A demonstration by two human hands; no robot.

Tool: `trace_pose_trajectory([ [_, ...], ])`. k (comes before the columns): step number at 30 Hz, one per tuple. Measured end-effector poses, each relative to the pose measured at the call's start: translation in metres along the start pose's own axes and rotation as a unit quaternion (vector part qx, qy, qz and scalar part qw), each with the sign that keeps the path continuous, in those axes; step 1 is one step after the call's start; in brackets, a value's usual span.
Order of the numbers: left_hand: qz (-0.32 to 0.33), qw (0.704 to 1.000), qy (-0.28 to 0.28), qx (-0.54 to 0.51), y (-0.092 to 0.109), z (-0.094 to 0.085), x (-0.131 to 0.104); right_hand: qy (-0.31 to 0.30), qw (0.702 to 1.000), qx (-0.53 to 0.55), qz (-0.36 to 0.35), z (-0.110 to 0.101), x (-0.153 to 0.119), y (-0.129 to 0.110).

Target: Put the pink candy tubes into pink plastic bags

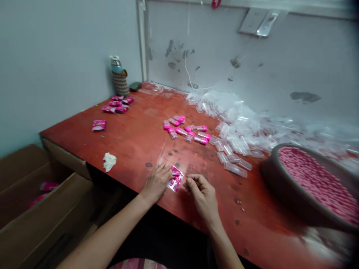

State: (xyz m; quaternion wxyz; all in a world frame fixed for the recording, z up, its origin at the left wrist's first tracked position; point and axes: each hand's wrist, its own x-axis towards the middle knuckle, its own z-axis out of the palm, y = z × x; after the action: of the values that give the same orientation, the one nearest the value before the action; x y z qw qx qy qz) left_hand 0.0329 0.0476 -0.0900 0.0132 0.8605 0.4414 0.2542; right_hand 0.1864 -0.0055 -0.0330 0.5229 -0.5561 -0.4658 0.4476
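A flat, shiny pink packet (176,178) lies near the table's front edge. My left hand (158,181) is closed over its left side, fingers bent and holding it against the table. Just right of the packet, my right hand (203,196) has thumb and forefinger pinched together; what sits between them, if anything, is too small to make out. Behind my hands lie several small clear tubes (189,137) with bright pink caps and pinkish contents.
A brown basin (270,173) full of pink pieces stands at the right. Empty clear tubes (235,170) pile up toward the wall. Pink packs (99,126), a white crumpled wad (109,161) and a covered bottle (120,80) are at left. An open cardboard box (56,216) sits below.
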Motion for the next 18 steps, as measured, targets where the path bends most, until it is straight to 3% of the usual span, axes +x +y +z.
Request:
trace_pose_trajectory([
  [4, -0.034, 0.996, 0.040, 0.068, -0.016, -0.024, -0.006, -0.010, 0.999, -0.042, -0.009, -0.001, -0.002, 0.004],
  [9, -0.233, 0.939, 0.110, 0.227, -0.086, -0.075, -0.042, -0.019, 0.998, -0.052, 0.013, -0.006, -0.006, 0.010],
  [13, -0.278, 0.926, 0.080, 0.242, -0.134, -0.080, -0.071, -0.029, 0.999, -0.011, 0.020, 0.003, -0.008, 0.007],
  [16, -0.258, 0.934, 0.115, 0.220, -0.140, -0.076, -0.077, -0.037, 0.999, -0.002, 0.014, 0.009, -0.009, 0.004],
  [18, -0.239, 0.939, 0.150, 0.197, -0.127, -0.076, -0.070, -0.036, 0.999, -0.004, 0.013, 0.010, -0.009, 0.003],
])
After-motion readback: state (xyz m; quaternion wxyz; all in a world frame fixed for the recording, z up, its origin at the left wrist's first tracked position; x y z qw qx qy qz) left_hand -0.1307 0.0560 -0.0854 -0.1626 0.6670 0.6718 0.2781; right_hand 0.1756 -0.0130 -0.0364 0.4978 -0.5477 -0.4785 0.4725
